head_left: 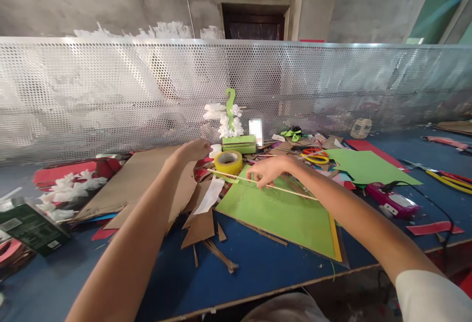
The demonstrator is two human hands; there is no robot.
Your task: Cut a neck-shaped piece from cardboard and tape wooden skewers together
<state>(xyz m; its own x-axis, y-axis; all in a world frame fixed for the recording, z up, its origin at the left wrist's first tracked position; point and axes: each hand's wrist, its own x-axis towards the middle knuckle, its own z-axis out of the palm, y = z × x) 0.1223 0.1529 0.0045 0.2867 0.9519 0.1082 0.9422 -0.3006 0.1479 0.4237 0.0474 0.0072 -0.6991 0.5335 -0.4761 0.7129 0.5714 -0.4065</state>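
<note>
My right hand (271, 169) pinches a long thin wooden stick (291, 190) that lies slanted above a green foam sheet (280, 211). My left hand (193, 150) reaches forward over brown cardboard (136, 184), fingers curled, close to a small white object (216, 151) behind a yellow tape roll (228, 162); what its fingers hold is hidden. A green box (239, 143) with a green hook shape and white tufts (228, 115) stands just beyond the tape.
A perforated metal screen (110, 91) runs along the back of the blue table (258, 268). Scissors (315, 156), green paper (365, 167), a pink glue gun (393, 201) with cord lie right. A dark box (31, 226), red sheets and white tufts (70, 187) lie left.
</note>
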